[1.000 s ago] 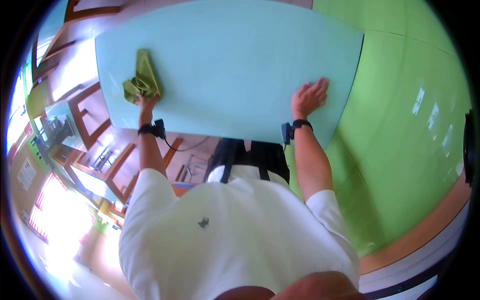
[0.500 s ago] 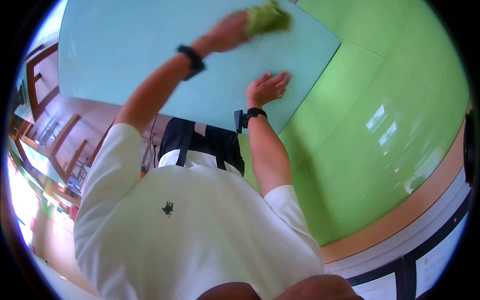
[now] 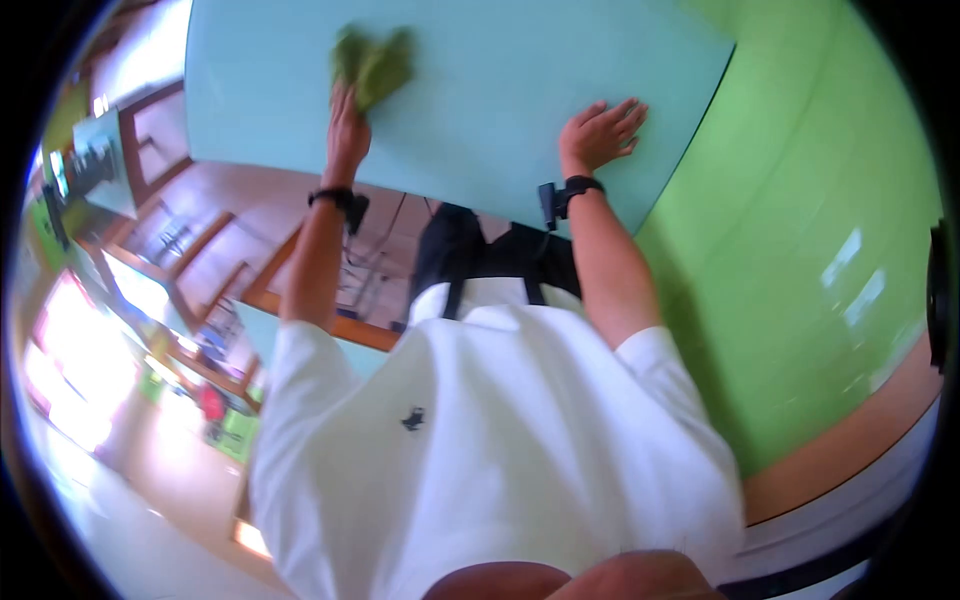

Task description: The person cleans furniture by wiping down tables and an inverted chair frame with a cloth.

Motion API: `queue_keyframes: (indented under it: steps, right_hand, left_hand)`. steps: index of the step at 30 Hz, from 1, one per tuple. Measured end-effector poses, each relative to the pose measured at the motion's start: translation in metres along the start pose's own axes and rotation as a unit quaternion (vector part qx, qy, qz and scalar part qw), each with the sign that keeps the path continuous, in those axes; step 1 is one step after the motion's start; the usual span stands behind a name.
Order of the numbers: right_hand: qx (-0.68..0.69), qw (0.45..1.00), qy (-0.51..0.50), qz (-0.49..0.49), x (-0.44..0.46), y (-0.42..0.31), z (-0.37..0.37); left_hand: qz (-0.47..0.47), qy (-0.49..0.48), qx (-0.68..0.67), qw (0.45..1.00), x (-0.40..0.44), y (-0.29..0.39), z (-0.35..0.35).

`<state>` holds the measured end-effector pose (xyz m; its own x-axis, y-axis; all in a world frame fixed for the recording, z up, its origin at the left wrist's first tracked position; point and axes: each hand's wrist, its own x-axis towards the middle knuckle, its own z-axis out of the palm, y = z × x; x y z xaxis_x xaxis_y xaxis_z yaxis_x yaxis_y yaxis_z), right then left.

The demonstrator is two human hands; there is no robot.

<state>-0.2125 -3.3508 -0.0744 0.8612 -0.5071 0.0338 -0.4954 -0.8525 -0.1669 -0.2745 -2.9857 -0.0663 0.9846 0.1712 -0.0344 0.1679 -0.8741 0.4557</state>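
Observation:
My left hand [image 3: 347, 132] holds a yellow-green cloth [image 3: 372, 65] against the pale blue tabletop [image 3: 480, 90], near the table's left part. The fingers reach over the cloth, which is bunched and blurred by motion. Farther right, my right hand [image 3: 602, 136] lies palm down on the same tabletop with its fingers apart, not far from the right edge. Nothing is held in it. A black band with a small dark device sits on each wrist.
A glossy green wall [image 3: 790, 250] runs close along the table's right side. To the left are other wooden-framed tables [image 3: 205, 245], with cables on the floor between. Bright light comes from a window [image 3: 80, 365] at the far left.
My left hand has swept the cloth leftward across the tabletop, from near the right end to the left part. My right hand stays resting flat near the right edge. The view has shifted slightly.

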Motion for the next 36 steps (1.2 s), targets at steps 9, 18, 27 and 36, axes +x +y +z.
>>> queue_keyframes:
  steps: [9,18,27,36]
  right_hand:
    - [0.115,0.882,-0.13,-0.439,-0.008,-0.023,-0.012]
    - [0.092,0.757,-0.225,-0.606,0.034,0.009,-0.021]
    - [-0.106,0.877,-0.094,-0.459,0.184,0.026,0.008]
    - [-0.179,0.887,-0.126,-0.406,0.302,0.009,0.013]
  left_hand:
    - [0.094,-0.05,0.023,0.994,-0.045,0.153,0.118]
    - [0.164,-0.159,-0.022,0.973,-0.027,0.181,0.076]
    - [-0.312,-0.113,0.043,0.942,-0.023,0.079,0.035]
    - [-0.313,-0.042,-0.06,0.947,-0.025,0.064,0.031]
